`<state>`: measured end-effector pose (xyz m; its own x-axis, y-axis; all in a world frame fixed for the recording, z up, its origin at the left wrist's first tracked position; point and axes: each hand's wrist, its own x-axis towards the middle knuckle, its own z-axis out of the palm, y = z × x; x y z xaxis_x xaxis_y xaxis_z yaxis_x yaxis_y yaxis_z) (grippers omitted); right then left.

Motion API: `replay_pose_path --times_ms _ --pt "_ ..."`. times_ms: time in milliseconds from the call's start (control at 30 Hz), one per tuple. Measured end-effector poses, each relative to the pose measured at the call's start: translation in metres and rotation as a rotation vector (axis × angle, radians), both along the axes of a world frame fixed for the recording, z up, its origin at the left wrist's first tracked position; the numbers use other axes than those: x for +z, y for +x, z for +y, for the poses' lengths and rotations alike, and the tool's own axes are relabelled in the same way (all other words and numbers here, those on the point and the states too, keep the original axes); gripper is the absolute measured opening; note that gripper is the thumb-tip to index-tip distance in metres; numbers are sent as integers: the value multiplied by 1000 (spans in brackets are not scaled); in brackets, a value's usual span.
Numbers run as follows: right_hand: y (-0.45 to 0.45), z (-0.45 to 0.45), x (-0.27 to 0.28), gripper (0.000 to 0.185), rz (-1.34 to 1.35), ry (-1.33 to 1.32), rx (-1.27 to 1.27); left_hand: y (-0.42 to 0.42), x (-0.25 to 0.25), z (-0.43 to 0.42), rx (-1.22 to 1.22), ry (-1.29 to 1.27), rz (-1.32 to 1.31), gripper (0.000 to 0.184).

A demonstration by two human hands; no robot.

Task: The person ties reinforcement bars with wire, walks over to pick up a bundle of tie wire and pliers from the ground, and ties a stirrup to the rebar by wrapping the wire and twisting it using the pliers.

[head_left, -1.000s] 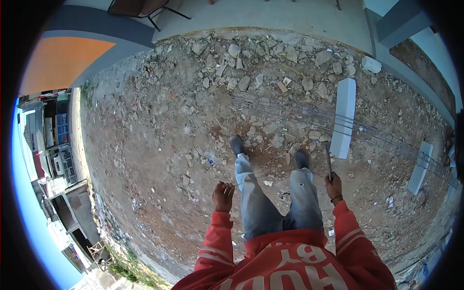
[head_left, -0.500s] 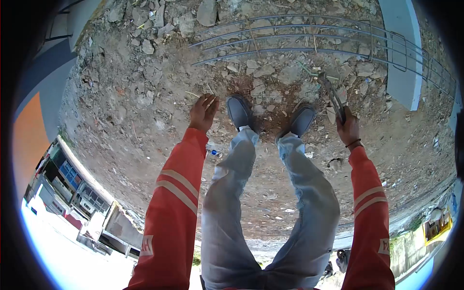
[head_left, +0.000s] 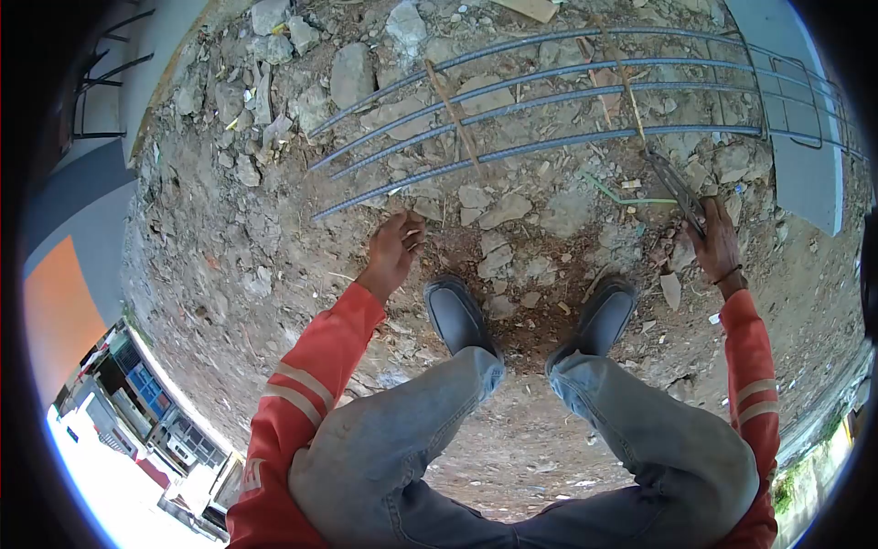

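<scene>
My right hand [head_left: 718, 240] is closed around the handles of metal pincers [head_left: 674, 186]. Their jaws point up and left, beside the lower end of a thin brown crosspiece [head_left: 631, 96] lying across the steel reinforcing bars [head_left: 549, 145]. Below the left ends of these ribbed bars is my left hand [head_left: 393, 252], its fingers curled together; whatever is in them, if anything, cannot be made out. Another brown crosspiece [head_left: 453, 114] lies over the bars near their left ends. A green strip [head_left: 631, 199] rests on the soil left of the pincers.
Broken stones [head_left: 352, 75] and rubble cover the ground. At the right, the bars with their bent stirrups [head_left: 796, 101] pass over a grey slab [head_left: 809, 183]. My shoes [head_left: 455, 311] stand between my hands. A grey and orange wall [head_left: 64, 297] is at the left.
I have sunk into a squat with knees bent and spread. The bars appear closer. My right hand has brought the pincers up to the crosspiece, while my left hand has neared the bars.
</scene>
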<state>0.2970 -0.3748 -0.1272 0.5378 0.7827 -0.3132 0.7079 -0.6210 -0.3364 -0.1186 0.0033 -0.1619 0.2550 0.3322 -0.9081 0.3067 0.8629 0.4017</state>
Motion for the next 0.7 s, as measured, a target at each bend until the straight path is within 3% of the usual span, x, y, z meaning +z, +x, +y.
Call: replay_pose_path --times_ms 133,233,400,533,600,633,700 --pt "13 17 13 49 -247 11 101 20 9 -10 -58 -30 -46 29" --pt "-9 59 34 44 -198 181 77 32 16 -16 -98 -42 -115 28" --pt "-110 140 37 44 250 363 319 47 28 -22 -95 8 -229 29" --pt "-175 152 0 44 353 135 523 48 16 -38 41 70 -432 29" --pt "-187 150 -9 32 645 31 418 44 21 -54 78 124 -467 27" --pt "-190 148 -10 32 637 42 460 40 25 -59 104 152 -497 25" --pt "-191 143 -9 20 828 195 359 37 48 -64 214 178 -488 23"
